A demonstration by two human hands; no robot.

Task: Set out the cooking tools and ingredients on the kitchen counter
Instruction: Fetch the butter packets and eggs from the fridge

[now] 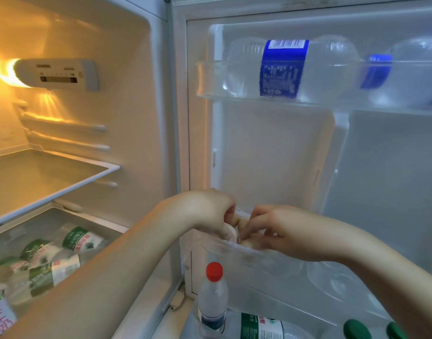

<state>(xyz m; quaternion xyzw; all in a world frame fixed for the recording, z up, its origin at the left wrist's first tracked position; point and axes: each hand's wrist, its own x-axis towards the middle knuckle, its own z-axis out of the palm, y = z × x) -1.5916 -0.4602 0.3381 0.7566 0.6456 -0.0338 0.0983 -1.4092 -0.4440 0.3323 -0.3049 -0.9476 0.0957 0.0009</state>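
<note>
The fridge stands open, and both my hands reach into the clear middle door shelf [217,250]. My left hand [205,211] is curled around a pale rounded thing that looks like an egg [230,232]. My right hand [290,233] comes in from the right, and its fingertips pinch another pale egg [246,242] at the shelf's rim. The two hands almost touch. My fingers hide most of what lies in the shelf.
The upper door shelf [210,79] holds blue-labelled water bottles [283,67] lying on their sides. Below, a red-capped bottle [213,294] stands beside green-labelled ones [261,326]. Inside the fridge are a bare glass shelf [63,172] and a drawer [92,223] of green-labelled bottles.
</note>
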